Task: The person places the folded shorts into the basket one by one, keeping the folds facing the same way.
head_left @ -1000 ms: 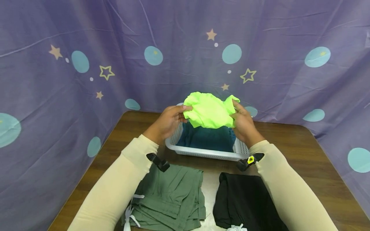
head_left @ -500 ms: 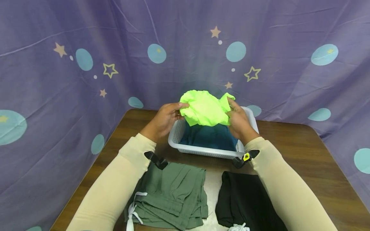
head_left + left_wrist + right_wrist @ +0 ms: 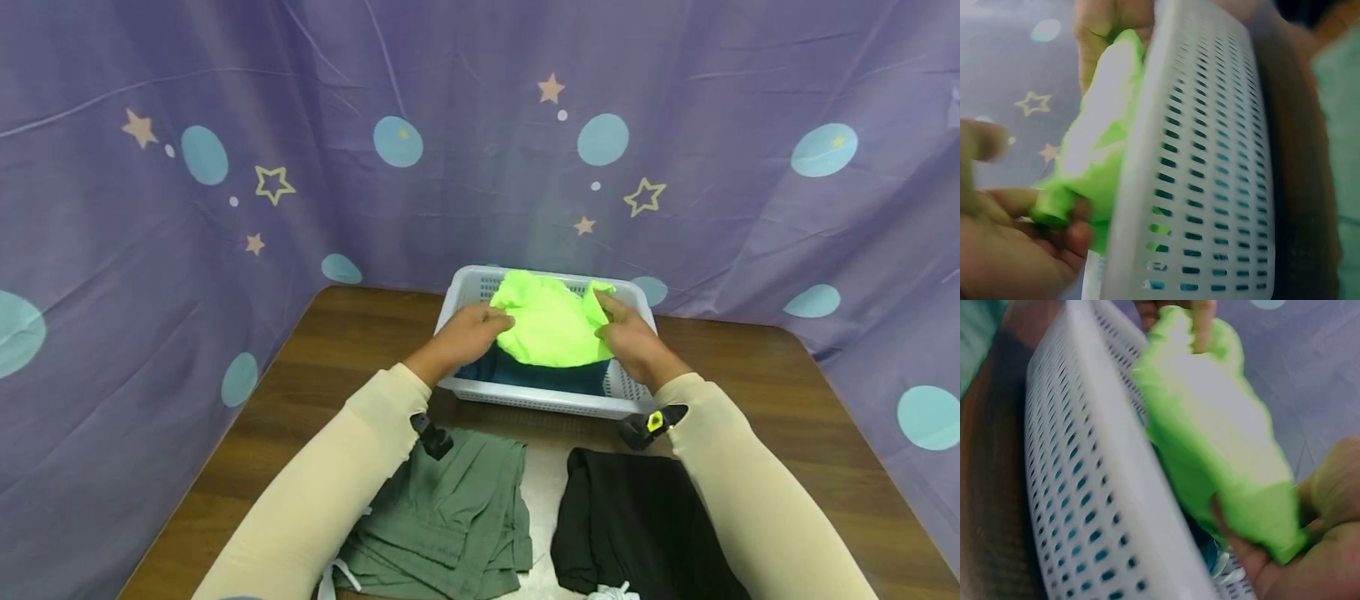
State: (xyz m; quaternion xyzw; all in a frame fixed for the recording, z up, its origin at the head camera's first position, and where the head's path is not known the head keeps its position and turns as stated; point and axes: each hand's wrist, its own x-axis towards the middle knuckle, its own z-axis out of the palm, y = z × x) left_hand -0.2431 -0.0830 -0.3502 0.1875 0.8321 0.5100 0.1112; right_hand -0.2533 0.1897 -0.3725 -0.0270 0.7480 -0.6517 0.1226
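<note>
Two ends of the neon cloth (image 3: 551,325) are finger-pinched by the left hand (image 3: 467,337) and right hand (image 3: 633,342), seemingly to keep it bundled. It is held over blue fabric (image 3: 517,373) in the white basket (image 3: 547,400).

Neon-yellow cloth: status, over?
Left hand and right hand gripping neon-yellow cloth. Cloth over basket, above dark blue fabric. No obstruction seen.

Brown table (image 3: 765,358): basket (image 3: 547,397), green garment (image 3: 457,508), black garment (image 3: 630,517).
</note>
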